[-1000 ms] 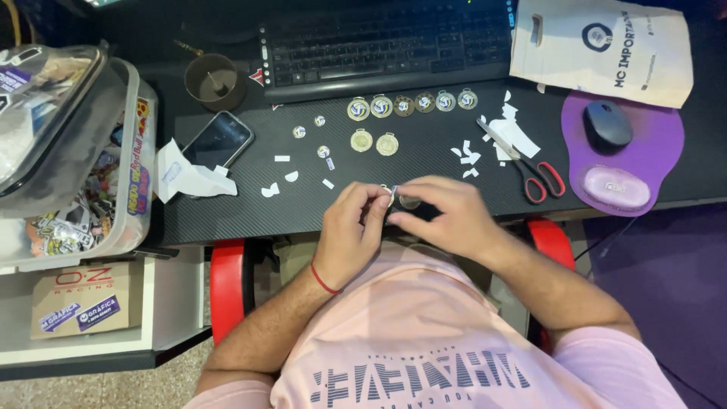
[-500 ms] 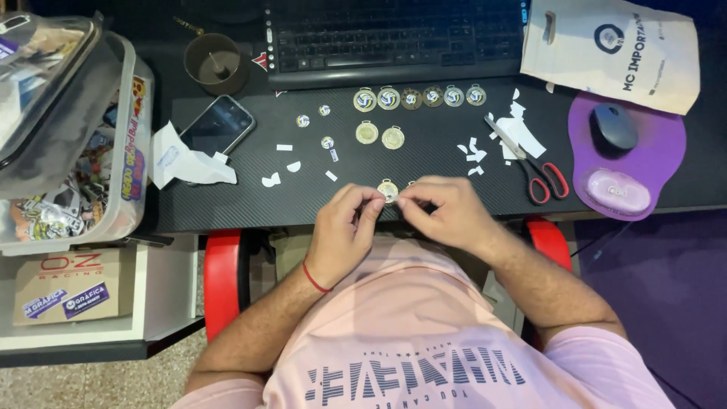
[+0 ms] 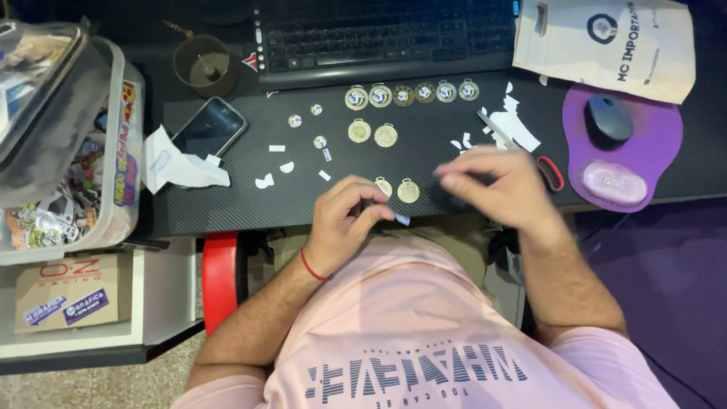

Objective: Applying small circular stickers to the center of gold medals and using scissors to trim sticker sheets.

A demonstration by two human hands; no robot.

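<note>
We look down from a head camera at a dark carbon-pattern desk (image 3: 227, 216). At the far left stands a clear plastic storage box (image 3: 125, 163) filled with stickers, its lid tilted open, and below it a cardboard box (image 3: 64, 291) sits on a white shelf. Moving right, a small dark cup (image 3: 201, 65) stands near the desk's back edge, a black smartphone (image 3: 210, 127) lies face up, and a crumpled white paper (image 3: 178, 163) lies just beside the phone. Small white paper scraps (image 3: 264, 181) are scattered across the middle of the desk. Behind them a black keyboard (image 3: 386, 34) runs along the back, with a row of round gold medals (image 3: 413, 92) lined up in front of it and two more medals (image 3: 372, 134) nearer to us. Our left hand (image 3: 344, 220) rests at the desk's front edge, fingers pinched narrowly on a small pale sticker piece (image 3: 401, 220). Just beside its fingertips lie two gold medals (image 3: 397, 189), flat on the desk. Our right hand (image 3: 496, 185) hovers to their right, blurred, fingers curled; we cannot tell whether it grips anything. A red scissors handle (image 3: 550, 173) shows just past it, near a pile of white backing paper (image 3: 511, 129). Farther right a purple mouse pad (image 3: 659, 136) carries a dark mouse (image 3: 609, 117), and a white printed bag (image 3: 606, 42) lies behind it.
</note>
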